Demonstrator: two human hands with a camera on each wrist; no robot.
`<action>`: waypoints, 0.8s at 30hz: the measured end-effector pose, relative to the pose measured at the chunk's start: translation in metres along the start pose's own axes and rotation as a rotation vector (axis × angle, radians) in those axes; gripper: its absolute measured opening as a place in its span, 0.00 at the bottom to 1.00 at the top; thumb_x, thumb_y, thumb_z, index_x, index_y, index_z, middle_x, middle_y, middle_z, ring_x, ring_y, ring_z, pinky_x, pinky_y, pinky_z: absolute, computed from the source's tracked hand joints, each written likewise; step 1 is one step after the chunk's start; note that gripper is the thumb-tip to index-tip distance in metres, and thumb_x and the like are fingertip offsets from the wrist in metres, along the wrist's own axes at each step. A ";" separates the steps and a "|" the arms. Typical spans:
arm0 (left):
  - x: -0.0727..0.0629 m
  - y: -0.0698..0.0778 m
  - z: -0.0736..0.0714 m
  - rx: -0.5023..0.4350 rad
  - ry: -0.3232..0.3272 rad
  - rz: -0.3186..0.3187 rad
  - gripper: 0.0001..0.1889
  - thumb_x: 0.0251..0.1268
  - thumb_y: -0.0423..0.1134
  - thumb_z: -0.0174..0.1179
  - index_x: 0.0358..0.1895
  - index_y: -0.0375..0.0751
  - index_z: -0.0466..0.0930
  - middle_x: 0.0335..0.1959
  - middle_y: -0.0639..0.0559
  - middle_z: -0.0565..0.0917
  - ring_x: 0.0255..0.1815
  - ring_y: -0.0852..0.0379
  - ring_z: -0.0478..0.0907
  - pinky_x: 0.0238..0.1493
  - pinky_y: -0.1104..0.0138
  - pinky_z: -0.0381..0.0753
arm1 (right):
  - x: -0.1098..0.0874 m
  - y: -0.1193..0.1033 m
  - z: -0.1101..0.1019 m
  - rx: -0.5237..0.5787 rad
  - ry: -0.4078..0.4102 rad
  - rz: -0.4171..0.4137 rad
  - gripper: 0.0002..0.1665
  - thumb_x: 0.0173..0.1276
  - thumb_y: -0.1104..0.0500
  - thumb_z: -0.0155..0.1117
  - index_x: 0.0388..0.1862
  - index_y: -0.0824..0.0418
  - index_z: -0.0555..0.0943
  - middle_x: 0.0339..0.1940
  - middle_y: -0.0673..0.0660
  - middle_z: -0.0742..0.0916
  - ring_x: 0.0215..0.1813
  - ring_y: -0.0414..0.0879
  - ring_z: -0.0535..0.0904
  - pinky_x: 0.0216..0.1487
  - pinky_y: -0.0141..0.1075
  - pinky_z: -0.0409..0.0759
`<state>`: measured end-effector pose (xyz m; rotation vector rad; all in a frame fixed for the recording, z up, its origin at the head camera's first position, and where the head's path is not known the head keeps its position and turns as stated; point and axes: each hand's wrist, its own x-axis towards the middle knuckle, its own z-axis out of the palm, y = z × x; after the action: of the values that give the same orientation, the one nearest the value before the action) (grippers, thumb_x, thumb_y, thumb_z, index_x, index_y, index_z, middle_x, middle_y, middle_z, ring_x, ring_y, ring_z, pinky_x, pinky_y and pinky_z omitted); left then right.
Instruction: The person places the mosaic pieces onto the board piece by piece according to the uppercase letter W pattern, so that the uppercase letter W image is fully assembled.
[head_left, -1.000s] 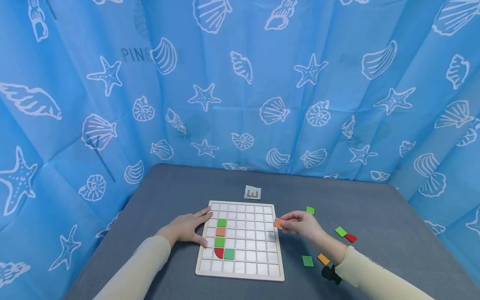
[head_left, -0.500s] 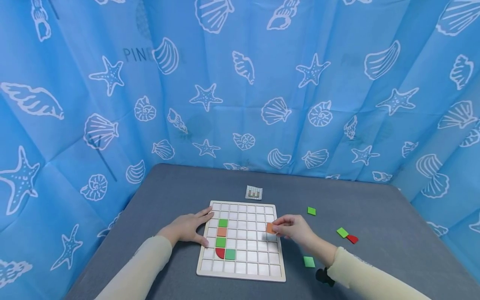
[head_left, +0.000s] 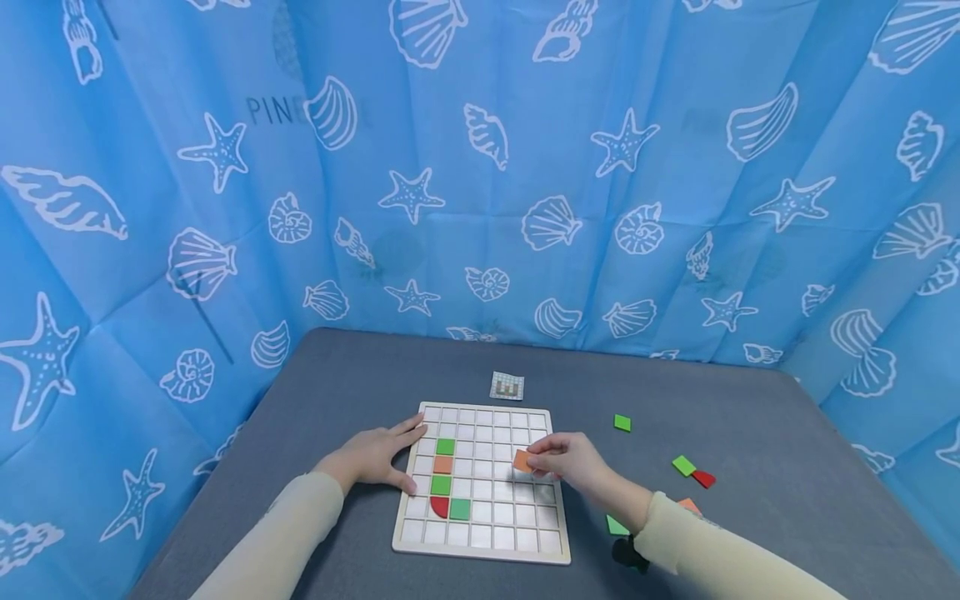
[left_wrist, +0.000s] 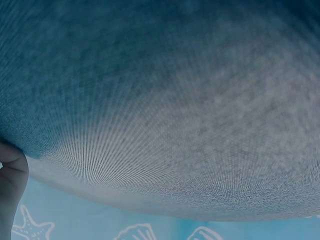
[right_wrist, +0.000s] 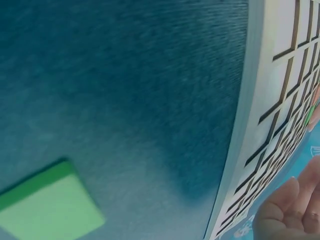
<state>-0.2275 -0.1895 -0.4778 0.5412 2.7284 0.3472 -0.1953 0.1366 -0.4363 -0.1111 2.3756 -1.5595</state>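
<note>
A white grid board [head_left: 480,547] with raised pale dividers lies on the grey table. On its left part sit green squares [head_left: 441,485], an orange square [head_left: 443,465], a red quarter-round tile [head_left: 439,507] and a darker green square [head_left: 460,509]. My left hand [head_left: 375,454] rests spread along the board's left edge, thumb and fingers at the rim. Over the board's right half, my right hand [head_left: 570,461] pinches an orange square tile [head_left: 522,460] between thumb and fingers. In the right wrist view the right hand [right_wrist: 292,210] shows at the lower right corner, its tile hidden.
Behind the board lies a small pattern card [head_left: 507,386]. To the right are a green tile [head_left: 622,422], another green tile [head_left: 683,465] touching a red tile [head_left: 703,478], and tiles partly under the right forearm, one green [head_left: 617,525], one orange [head_left: 689,506]. A blue shell-print curtain [head_left: 480,208] surrounds the table.
My right hand has moved left with the orange tile, from beyond the board's right edge to over its right columns. My left hand has stayed at the left edge.
</note>
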 end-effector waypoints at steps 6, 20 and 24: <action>-0.001 0.001 -0.001 -0.003 -0.004 0.002 0.54 0.46 0.70 0.67 0.77 0.54 0.56 0.78 0.58 0.51 0.71 0.40 0.62 0.64 0.46 0.64 | 0.002 -0.004 0.009 0.013 0.016 -0.006 0.08 0.65 0.65 0.66 0.41 0.69 0.84 0.28 0.55 0.88 0.33 0.47 0.84 0.35 0.40 0.76; -0.002 0.003 -0.002 -0.016 -0.005 0.001 0.54 0.46 0.69 0.68 0.77 0.53 0.56 0.78 0.58 0.52 0.71 0.40 0.61 0.64 0.47 0.64 | 0.007 -0.004 0.028 0.100 0.017 0.016 0.08 0.64 0.66 0.67 0.40 0.71 0.83 0.29 0.55 0.87 0.31 0.46 0.82 0.31 0.38 0.73; -0.002 0.002 -0.003 -0.014 -0.009 -0.007 0.54 0.45 0.69 0.67 0.77 0.53 0.55 0.78 0.58 0.51 0.71 0.41 0.61 0.64 0.47 0.63 | 0.009 -0.004 0.033 0.093 0.029 0.029 0.08 0.64 0.66 0.67 0.40 0.70 0.84 0.29 0.54 0.87 0.30 0.44 0.81 0.31 0.38 0.73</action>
<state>-0.2261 -0.1887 -0.4741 0.5282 2.7164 0.3602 -0.1953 0.1038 -0.4463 -0.0335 2.3116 -1.6651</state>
